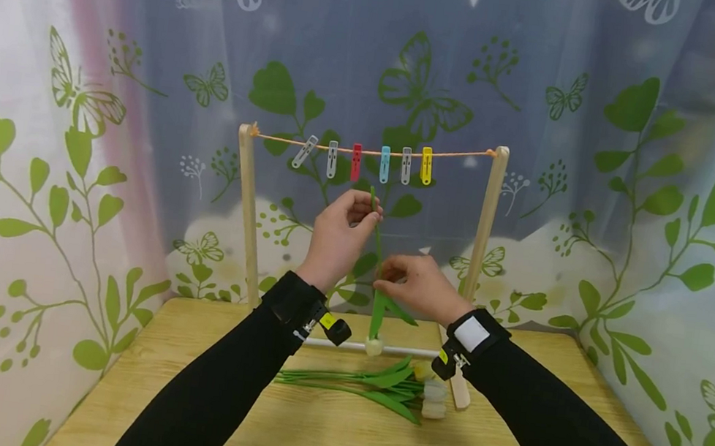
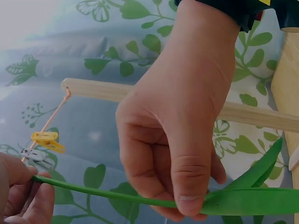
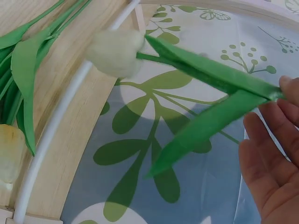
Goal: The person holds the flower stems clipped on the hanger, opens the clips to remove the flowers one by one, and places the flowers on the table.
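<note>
An artificial tulip hangs upside down between the hands, its pale bloom point(image 3: 116, 53) lowest and its green leaves point(image 3: 201, 70) just above. My left hand point(image 1: 343, 232) pinches the top end of the green stem point(image 2: 103, 192), a little below the clothespins. Lower down, my right hand point(image 1: 419, 285) pinches the same stem where the leaves begin, thumb against fingers. Overhead, an orange cord point(image 1: 274, 138) carries several clothespins, among them a red one point(image 1: 355, 162), a blue one point(image 1: 385, 165) and a yellow one point(image 1: 426, 166).
Wooden posts hold up the cord, one at left point(image 1: 248, 218) and one at right point(image 1: 487, 223). A white rod point(image 1: 412, 351) runs low between them. In front, a bunch of tulips point(image 1: 386, 382) lies on the wooden table point(image 1: 306, 441). Behind hangs a leaf-patterned curtain point(image 1: 160, 156).
</note>
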A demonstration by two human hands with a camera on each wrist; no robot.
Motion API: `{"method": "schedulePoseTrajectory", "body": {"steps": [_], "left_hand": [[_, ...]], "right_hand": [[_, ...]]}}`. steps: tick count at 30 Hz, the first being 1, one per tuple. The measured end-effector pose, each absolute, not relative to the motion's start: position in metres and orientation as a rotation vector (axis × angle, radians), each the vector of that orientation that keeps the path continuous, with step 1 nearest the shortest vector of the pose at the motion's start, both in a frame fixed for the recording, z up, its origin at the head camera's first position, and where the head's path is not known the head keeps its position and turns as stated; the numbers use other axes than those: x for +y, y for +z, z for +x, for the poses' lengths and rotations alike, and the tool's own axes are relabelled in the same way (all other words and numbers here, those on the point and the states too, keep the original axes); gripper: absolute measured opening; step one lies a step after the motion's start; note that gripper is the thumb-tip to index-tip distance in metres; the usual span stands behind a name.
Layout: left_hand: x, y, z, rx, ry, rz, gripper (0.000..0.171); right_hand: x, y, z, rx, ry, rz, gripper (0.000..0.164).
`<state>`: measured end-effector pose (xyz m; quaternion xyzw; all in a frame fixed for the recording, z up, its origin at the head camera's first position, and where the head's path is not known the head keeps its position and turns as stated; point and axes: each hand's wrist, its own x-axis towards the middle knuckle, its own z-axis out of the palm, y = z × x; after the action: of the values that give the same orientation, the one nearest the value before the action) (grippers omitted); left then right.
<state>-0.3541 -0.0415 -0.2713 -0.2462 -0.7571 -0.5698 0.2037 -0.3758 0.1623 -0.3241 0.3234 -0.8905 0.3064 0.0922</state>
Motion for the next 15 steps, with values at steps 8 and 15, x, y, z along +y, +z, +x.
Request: {"method": "schedulePoseTrajectory", "body": {"steps": [8,15], "left_hand": [[-0.046,-0.273,-0.356,-2.082,-1.624,-0.677,0.028],[-0.051,-0.271,-0.36,-1.998,-1.692,-0.674,0.027]], "right_hand": [[0.168,-0.327,-0.372,-2.634,0.934,0.884,0.026],[0.173,-0.324,-0.369,-2.505,0.998,0.733,0.022]]}}
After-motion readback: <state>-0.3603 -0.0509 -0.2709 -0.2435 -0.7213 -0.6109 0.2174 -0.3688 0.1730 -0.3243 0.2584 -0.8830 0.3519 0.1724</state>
